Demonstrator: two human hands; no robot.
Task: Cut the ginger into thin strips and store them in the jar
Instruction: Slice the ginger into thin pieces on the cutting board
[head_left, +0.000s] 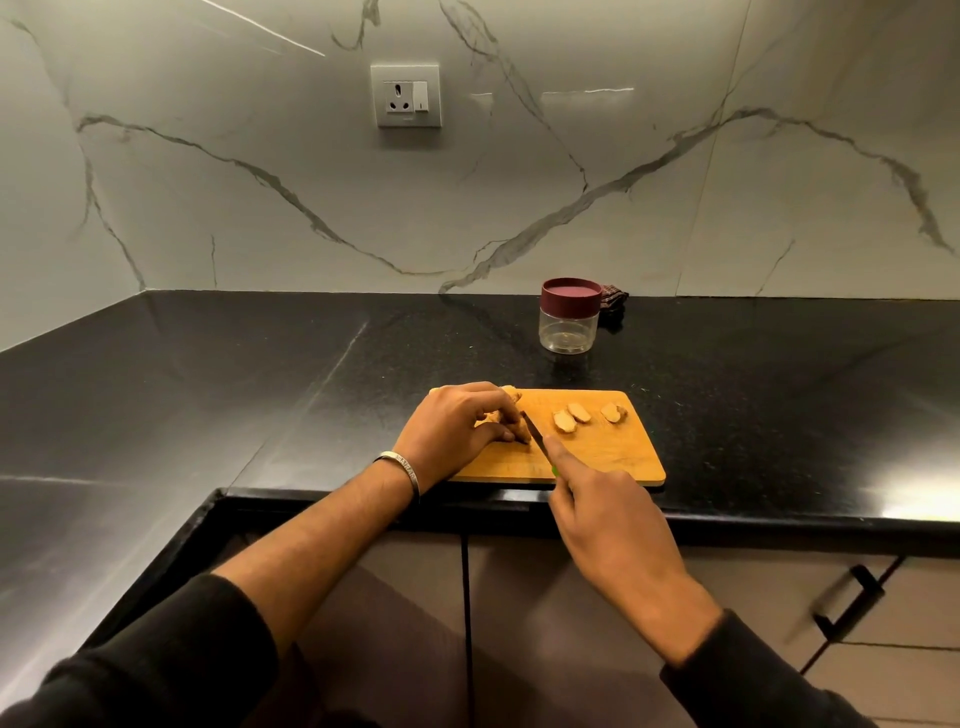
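The left hand (457, 426) arched over the ginger (511, 415) at the board's (613, 457) left end, fingertips curled, pinning it. The right hand (608, 514) gripped the knife (535, 434), forefinger stretched along the blade, which ran from the near edge toward the far-left corner. Three slices (577, 414) lay toward the far-right corner. One lidded jar (570, 322) stood behind the board.

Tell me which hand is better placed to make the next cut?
The right hand: it already holds the knife, blade beside the ginger root that the left hand grips on the wooden cutting board.
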